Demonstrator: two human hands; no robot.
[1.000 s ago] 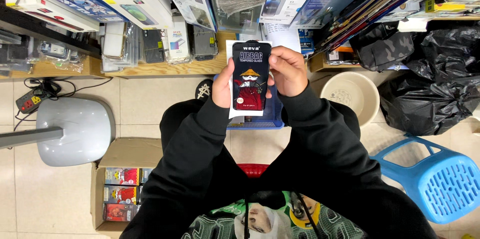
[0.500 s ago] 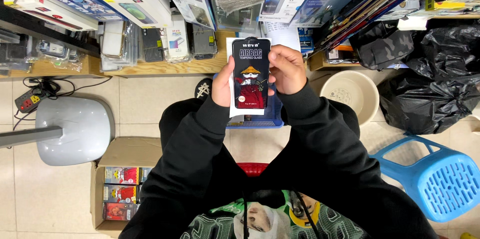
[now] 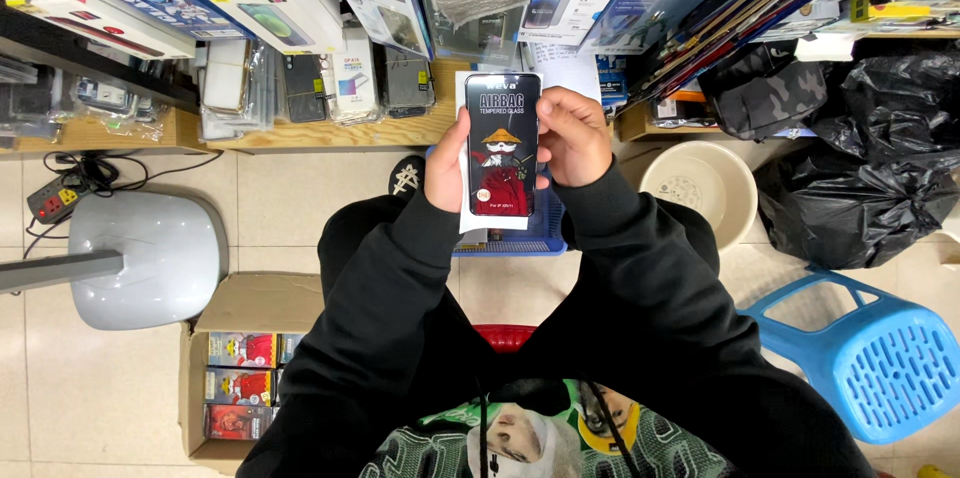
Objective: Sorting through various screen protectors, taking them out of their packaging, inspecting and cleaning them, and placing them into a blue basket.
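Both hands hold up a flat screen-protector pack (image 3: 502,148), black in front with a cartoon figure in a pointed hat. The left hand (image 3: 447,166) grips its left edge and the right hand (image 3: 574,138) curls around its right edge. The pack is above a blue basket (image 3: 520,234) on the floor, near a wooden shelf (image 3: 330,133) full of phone cases.

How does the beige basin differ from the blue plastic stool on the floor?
The beige basin is round, with a solid wall, open side up; the blue plastic stool is squarish, its seat pierced with slots, standing on legs. The basin sits nearer the shelves, the stool nearer the person. Both are plastic-looking, stand on the tiled floor, and neither hand touches them.
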